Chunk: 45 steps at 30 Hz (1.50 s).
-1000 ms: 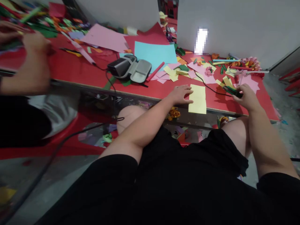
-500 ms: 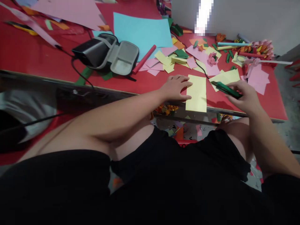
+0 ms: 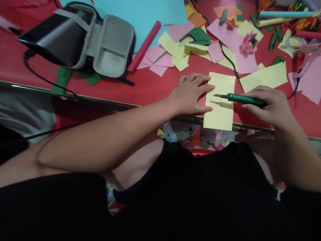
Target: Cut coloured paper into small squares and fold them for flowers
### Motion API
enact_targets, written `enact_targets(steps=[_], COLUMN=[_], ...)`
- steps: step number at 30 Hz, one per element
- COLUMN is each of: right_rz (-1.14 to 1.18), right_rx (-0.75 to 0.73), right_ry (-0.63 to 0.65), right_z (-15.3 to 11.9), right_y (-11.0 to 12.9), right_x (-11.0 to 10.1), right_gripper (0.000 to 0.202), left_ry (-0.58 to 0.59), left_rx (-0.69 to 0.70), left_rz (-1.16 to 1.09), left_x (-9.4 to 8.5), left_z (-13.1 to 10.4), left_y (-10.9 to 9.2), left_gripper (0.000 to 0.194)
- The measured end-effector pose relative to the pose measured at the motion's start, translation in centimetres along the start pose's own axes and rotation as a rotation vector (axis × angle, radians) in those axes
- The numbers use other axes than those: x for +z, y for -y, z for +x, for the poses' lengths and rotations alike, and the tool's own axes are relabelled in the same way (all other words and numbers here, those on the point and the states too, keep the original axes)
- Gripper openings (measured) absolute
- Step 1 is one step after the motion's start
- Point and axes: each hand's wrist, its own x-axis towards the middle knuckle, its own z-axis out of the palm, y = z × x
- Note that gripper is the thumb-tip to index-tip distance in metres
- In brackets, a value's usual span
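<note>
A yellow paper rectangle (image 3: 219,117) lies at the front edge of the red table, its lower end sticking out past the edge. My left hand (image 3: 192,95) rests with fingers spread, the fingertips on the paper's left side. My right hand (image 3: 272,103) grips a green utility knife (image 3: 242,98) from the right. The knife's blade points left and hangs over the middle of the paper, casting a shadow on it. Just beyond the right hand lies another yellow paper piece (image 3: 265,77).
An open grey-lined case (image 3: 114,47) with a dark device (image 3: 55,36) stands at left. A red paper roll (image 3: 144,47) lies beside it. Scraps, a pink paper flower (image 3: 248,43) and a glue gun (image 3: 307,58) with its black cord lie behind and right. Papers litter the floor.
The view has tilted down and come closer to the table. My right hand has brought the knife left, so its blade is now above the yellow paper. My left hand stays on the paper.
</note>
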Motion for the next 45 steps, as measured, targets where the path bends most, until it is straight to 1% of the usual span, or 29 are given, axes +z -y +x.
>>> enact_targets(steps=[3, 5, 7, 11, 15, 17, 20, 24, 30, 37, 45], right_rz=[-0.037, -0.022, -0.012, -0.042, -0.061, -0.065, -0.053, -0.051, -0.014, -0.019, -0.003], right_rx=[-0.036, -0.055, -0.043, 0.016, 0.003, -0.004, -0.041, -0.033, -0.054, -0.083, -0.094], right_ry=[0.023, 0.016, 0.020, 0.072, 0.121, 0.127, 0.104, 0.086, 0.072, 0.020, 0.018], right_z=[0.0, 0.1, 0.3, 0.5, 0.6, 0.6, 0.5, 0.5, 0.3, 0.1, 0.2], right_y=[0.8, 0.9, 0.8, 0.7, 0.3, 0.0, -0.5, -0.9, -1.4, -1.6, -1.8], right_x=[0.9, 1.6, 2.0, 2.0, 2.0, 2.2, 2.5, 2.6, 2.6, 3.1, 3.1], right_gripper=[0.028, 0.030, 0.033, 0.042, 0.048, 0.047, 0.043, 0.040, 0.044, 0.039, 0.039], left_ry=[0.032, 0.058, 0.073, 0.076, 0.096, 0.101, 0.092, 0.077, 0.068, 0.073, 0.086], left_rx=[-0.009, -0.003, 0.004, 0.008, 0.010, 0.007, 0.005, 0.013, 0.011, 0.023, 0.003], left_rz=[0.018, 0.027, 0.023, 0.013, 0.047, 0.068, 0.065, 0.044, 0.071, 0.083, 0.076], left_x=[-0.1, -0.2, -0.2, -0.2, -0.4, -0.6, -0.7, -0.4, -0.3, -0.8, -0.8], left_z=[-0.1, -0.1, 0.0, 0.1, 0.1, 0.1, 0.1, 0.1, 0.1, 0.0, 0.2], left_y=[-0.1, -0.1, -0.1, 0.0, -0.3, -0.5, -0.5, -0.2, -0.5, -1.0, -1.1], left_gripper=[0.091, 0.092, 0.093, 0.095, 0.096, 0.096, 0.094, 0.095, 0.094, 0.093, 0.092])
